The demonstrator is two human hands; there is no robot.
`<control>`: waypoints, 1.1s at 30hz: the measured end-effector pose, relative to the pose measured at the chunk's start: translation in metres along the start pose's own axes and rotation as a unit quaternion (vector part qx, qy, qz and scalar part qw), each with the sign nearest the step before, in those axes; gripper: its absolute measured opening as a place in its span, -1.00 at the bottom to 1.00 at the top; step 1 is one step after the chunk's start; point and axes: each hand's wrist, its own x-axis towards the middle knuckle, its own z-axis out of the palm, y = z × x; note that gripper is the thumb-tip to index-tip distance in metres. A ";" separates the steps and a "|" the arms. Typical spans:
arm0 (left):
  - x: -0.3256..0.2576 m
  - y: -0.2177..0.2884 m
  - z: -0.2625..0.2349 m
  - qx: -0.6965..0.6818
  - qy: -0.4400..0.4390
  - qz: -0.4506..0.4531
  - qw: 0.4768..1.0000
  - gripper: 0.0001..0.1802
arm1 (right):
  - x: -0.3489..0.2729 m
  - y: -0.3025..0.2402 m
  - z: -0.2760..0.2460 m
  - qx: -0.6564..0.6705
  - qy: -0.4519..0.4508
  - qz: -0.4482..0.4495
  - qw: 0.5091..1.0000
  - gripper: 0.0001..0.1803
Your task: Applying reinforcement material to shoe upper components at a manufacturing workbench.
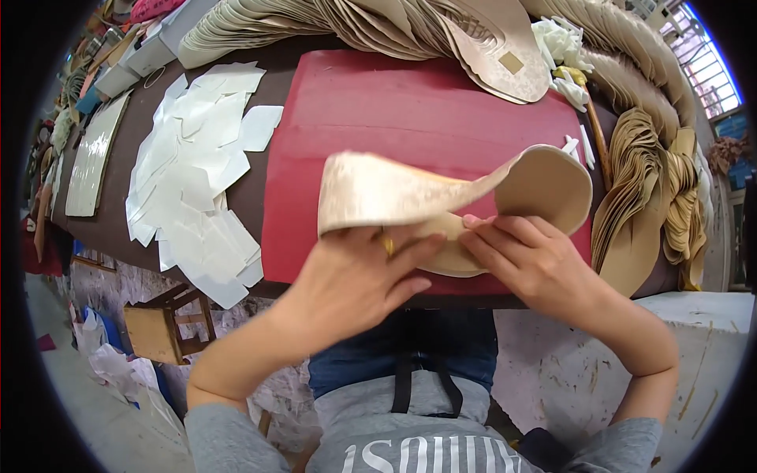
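Red pad (410, 110), curled beige patterned cutout (394, 193)

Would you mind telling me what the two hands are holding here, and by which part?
Both hold one curved beige shoe-upper piece over the red pad. The left hand and right hand pinch its lower edge, near the middle fold.

My bench (102, 225) has a red pad (410, 110) on it, with white cut pieces (197, 173) spread to my left. Stacks of beige cut shapes (355, 24) line the far edge (fanned out), more heaped at right (654, 181). A wooden stool (162, 327) stands below.
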 end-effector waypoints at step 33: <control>0.026 -0.022 0.022 -0.012 0.014 0.087 0.996 -0.61 | -0.030 0.029 0.025 0.089 0.046 0.055 0.993 -0.72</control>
